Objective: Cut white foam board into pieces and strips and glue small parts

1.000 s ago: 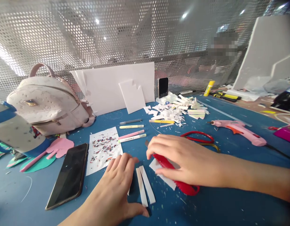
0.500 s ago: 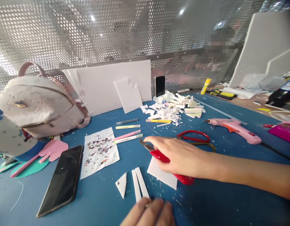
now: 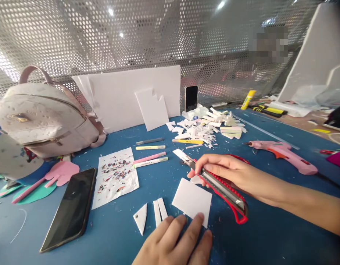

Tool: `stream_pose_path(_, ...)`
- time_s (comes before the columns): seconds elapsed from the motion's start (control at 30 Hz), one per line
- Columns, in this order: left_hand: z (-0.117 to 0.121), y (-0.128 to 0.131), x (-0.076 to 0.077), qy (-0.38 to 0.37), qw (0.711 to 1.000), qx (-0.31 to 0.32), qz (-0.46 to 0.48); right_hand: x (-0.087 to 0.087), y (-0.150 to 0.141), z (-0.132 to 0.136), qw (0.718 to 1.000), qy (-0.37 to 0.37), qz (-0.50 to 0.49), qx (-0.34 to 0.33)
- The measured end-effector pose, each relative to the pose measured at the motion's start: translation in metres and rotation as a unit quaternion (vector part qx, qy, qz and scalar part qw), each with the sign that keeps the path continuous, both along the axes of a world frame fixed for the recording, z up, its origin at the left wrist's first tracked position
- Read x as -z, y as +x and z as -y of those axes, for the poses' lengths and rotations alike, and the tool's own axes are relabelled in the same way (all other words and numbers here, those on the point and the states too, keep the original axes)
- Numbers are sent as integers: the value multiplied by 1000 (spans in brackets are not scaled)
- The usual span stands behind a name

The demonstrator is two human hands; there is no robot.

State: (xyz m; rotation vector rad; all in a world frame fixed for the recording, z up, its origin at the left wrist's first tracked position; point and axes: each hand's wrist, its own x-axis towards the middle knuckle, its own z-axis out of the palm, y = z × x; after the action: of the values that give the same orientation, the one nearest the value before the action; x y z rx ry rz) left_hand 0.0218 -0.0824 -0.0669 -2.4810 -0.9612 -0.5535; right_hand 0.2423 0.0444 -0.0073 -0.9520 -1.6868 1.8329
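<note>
In my right hand (image 3: 227, 171) is a red utility knife (image 3: 225, 189), its blade pointing up and to the left above the table. A white square of foam board (image 3: 192, 200) lies flat in front of me. My left hand (image 3: 175, 241) rests with fingers spread, one fingertip on the square's lower edge. Two narrow white strips (image 3: 160, 209) lie beside that hand, their lower ends partly hidden by it. Left of them is a white triangular piece (image 3: 140, 219) with a dark dot. Red-handled scissors (image 3: 241, 159) are mostly covered by my right hand.
A pink glue gun (image 3: 282, 152) lies at right, its cord trailing. White scraps (image 3: 200, 129) are piled at the back. Several pens (image 3: 150, 157) lie mid-table by a paper sheet (image 3: 117, 176) with coloured bits. At left are a phone (image 3: 69, 209) and a backpack (image 3: 45, 121).
My right hand has turned and moved right, lifting the knife off the square and showing its full length. My left hand has come forward onto the square.
</note>
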Motion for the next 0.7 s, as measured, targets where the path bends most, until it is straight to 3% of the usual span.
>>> stream_pose_path(0.13, -5, 1, 0, -20, 999, -31, -17, 0, 7, 8, 987, -120, -88, 60)
stream_pose_path(0.23, -8, -2, -4, -17, 998, 3, -67, 2, 10, 15, 984, -128, -110, 63)
stream_pose_path(0.43, -11, -12, -16, -44, 992, 20, -116, 8, 10, 19, 993, 94, -40, 60)
stream_pose_path(0.57, -10, -17, -19, -24, 989, 15, -147, 5, 9, 18, 971, 238, 17, 7)
stream_pose_path(0.7, -4, -16, -15, -12, 991, 4, -135, 9, 3, 23, 946, 320, 42, -35)
